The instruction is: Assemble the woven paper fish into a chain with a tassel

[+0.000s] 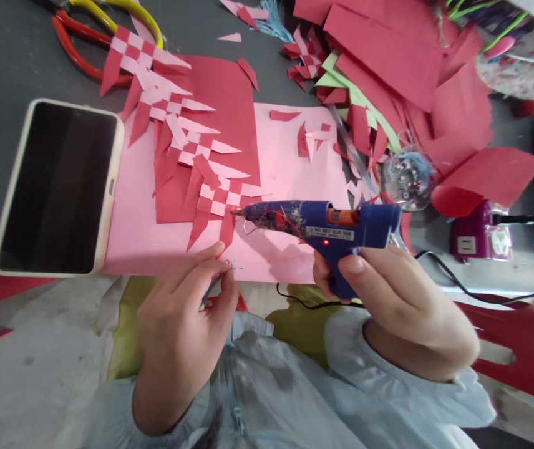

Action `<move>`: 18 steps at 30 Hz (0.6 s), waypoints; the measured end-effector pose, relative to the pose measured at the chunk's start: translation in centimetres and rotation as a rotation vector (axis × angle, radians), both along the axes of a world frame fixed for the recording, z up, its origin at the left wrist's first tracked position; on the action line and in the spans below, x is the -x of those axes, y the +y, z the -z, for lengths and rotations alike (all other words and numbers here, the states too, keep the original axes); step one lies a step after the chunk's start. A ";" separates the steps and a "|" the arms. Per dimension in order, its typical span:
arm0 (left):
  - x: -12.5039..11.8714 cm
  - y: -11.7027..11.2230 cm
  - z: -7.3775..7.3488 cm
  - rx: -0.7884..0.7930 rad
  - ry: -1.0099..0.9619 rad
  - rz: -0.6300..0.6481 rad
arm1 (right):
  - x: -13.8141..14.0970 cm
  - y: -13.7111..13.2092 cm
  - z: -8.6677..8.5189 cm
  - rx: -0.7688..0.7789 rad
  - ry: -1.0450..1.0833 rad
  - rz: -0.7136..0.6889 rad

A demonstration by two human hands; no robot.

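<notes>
My right hand (393, 287) grips a blue hot glue gun (342, 234) by its handle, and a small red light glows on its side. The gun's nozzle points left, at the edge of a red-and-pink woven paper piece (220, 201). My left hand (187, 305) is closed in a pinch just below that piece, at the near edge of the pink paper (290, 181). A small pale, thread-like bit shows at its fingertips, and something dark and narrow sits under the fingers; I cannot make out either. More woven pieces (159, 106) run in a diagonal row over a red sheet (224, 87).
A phone (68, 187) with a dark screen lies at the left. Scissors (84, 37) with red and yellow handles are behind it. Red paper sheets (388, 50) pile up at the back right, near a clear container (407, 178) and a purple power socket (480, 234). A black cord (473, 296) trails at right.
</notes>
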State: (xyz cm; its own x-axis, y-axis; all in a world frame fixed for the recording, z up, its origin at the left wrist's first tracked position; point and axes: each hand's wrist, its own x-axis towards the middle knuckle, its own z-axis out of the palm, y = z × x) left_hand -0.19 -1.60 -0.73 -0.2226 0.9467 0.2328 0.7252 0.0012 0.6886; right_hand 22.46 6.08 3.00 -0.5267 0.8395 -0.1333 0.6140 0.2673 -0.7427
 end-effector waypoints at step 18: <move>0.1 0.0 0.1 -0.024 0.006 0.000 | 0.1 -0.4 0.0 -0.104 -0.029 -0.024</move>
State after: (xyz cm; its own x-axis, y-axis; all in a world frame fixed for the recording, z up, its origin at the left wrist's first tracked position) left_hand -0.29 -1.65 -0.85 -0.2213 0.9408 0.2569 0.7296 -0.0150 0.6837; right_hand 22.37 5.67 2.95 -0.5437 0.8370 -0.0614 0.6277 0.3569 -0.6918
